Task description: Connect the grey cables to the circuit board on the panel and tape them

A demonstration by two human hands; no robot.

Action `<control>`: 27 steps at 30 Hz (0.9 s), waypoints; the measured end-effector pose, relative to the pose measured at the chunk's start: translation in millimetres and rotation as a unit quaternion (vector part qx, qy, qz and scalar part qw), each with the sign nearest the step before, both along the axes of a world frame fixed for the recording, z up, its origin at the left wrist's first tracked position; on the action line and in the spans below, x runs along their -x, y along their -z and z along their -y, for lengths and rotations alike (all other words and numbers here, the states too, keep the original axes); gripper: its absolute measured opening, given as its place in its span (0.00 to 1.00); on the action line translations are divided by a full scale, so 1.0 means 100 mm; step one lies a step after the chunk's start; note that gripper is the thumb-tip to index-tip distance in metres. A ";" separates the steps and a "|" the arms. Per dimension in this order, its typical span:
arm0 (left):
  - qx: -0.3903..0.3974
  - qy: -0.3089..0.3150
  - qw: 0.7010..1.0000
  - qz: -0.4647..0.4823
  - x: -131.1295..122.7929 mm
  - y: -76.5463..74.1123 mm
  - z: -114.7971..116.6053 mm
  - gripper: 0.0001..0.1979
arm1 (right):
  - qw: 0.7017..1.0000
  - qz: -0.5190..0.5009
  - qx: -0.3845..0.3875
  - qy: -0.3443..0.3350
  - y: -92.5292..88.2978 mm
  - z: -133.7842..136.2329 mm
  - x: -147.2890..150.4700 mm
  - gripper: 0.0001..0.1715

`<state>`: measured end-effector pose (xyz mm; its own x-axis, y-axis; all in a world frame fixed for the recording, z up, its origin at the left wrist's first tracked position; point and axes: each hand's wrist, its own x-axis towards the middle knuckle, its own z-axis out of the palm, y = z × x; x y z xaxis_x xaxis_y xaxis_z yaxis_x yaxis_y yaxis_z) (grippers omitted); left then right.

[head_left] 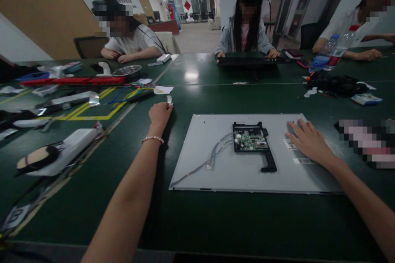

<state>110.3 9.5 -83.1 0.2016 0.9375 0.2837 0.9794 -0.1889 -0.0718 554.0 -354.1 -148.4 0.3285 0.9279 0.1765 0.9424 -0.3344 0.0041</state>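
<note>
A flat grey metal panel (197,139), which looks like the back of a display, lies on the green table before me. Mounted on it is a black plastic bracket (270,160) with a green circuit board (249,142). Grey cables (200,168) run from the board toward the panel's near left corner. My right hand (310,139) rests on the panel's right part, fingers spread, beside white labels (304,161). Left of the panel, my left hand (160,114) is closed at the table, pinching a small white strip (169,99) that sticks up from its fingertips.
At left lie a white device (70,148), colored wires (123,95) and a metal bowl (127,72). Plastic bottles (339,47) and black cables (336,86) are at the right. Across the table, one person (247,28) holds a dark panel (247,61); others sit either side.
</note>
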 end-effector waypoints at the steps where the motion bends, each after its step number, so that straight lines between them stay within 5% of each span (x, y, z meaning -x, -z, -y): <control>1: -0.003 -0.002 1.000 0.006 0.01 0.01 -0.01 0.21 | 1.000 0.002 0.000 0.000 0.00 0.00 0.00 0.35; 27: -0.026 -0.014 0.999 -0.033 -0.03 0.06 -0.08 0.20 | 1.000 0.001 0.004 0.008 -0.01 0.00 0.02 0.34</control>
<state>113.1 17.9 -88.8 0.1947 0.9276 0.3188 0.9771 -0.1551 -0.1454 552.0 -354.6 -147.0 0.3428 0.9240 0.1695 0.9370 -0.3493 0.0090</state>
